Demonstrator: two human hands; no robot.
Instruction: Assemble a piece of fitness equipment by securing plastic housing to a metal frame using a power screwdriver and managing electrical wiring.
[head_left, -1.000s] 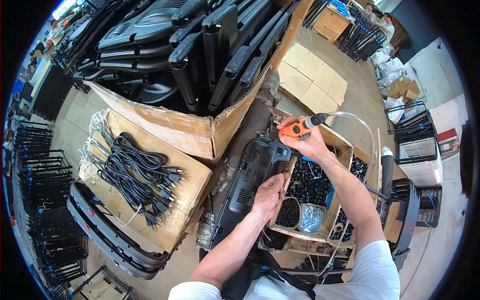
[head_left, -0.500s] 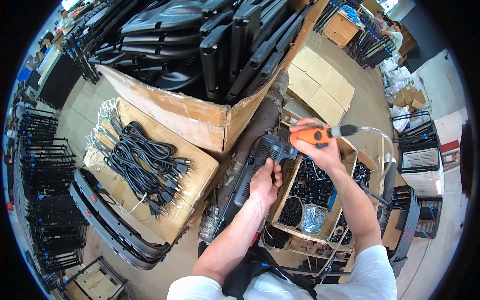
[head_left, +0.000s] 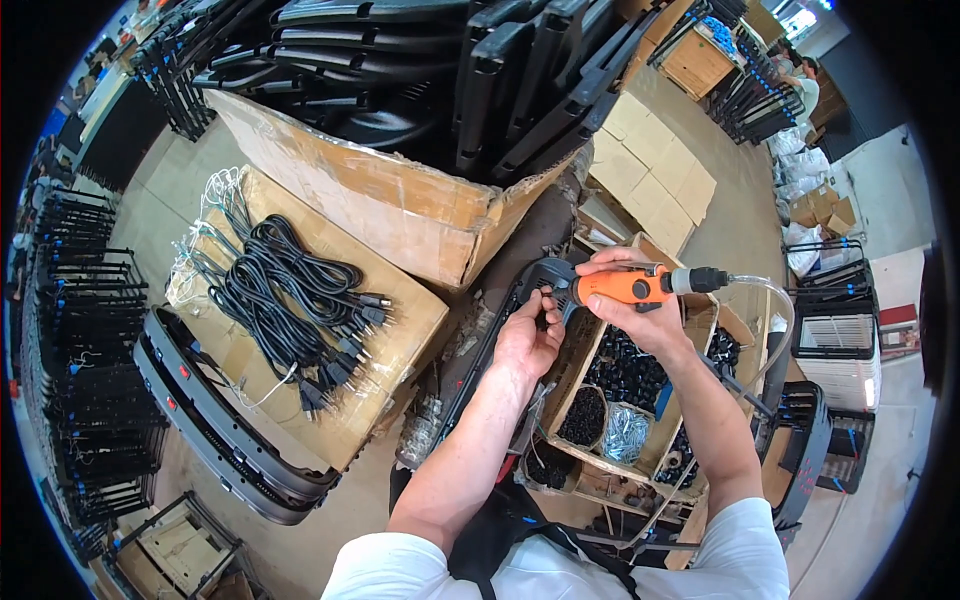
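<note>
An orange power screwdriver (head_left: 622, 287), with a clear hose at its rear end, lies in the closed grip of my right hand (head_left: 655, 325). It is held roughly level, and its front end points left toward my other hand. My left hand (head_left: 528, 342) has its thumb and fingers pinched together just before that end; whatever they hold is too small to make out. Under and beside this hand lies a long black plastic housing (head_left: 460, 396) on the narrow work surface, partly covered by the hand and forearm.
To the right, a divided wooden box (head_left: 655, 458) holds black screws (head_left: 582, 416), silver screws (head_left: 626, 433) and black plastic parts (head_left: 625, 368). Black power cords (head_left: 290, 300) lie on a carton at left. A large carton (head_left: 350, 200) of black panels stands ahead. Curved grey covers (head_left: 225, 430) sit lower left.
My left hand has gone from resting on the housing to a pinch near the screwdriver's front end. The housing looks turned, with less of its vented face showing. The screwdriver has shifted slightly.
</note>
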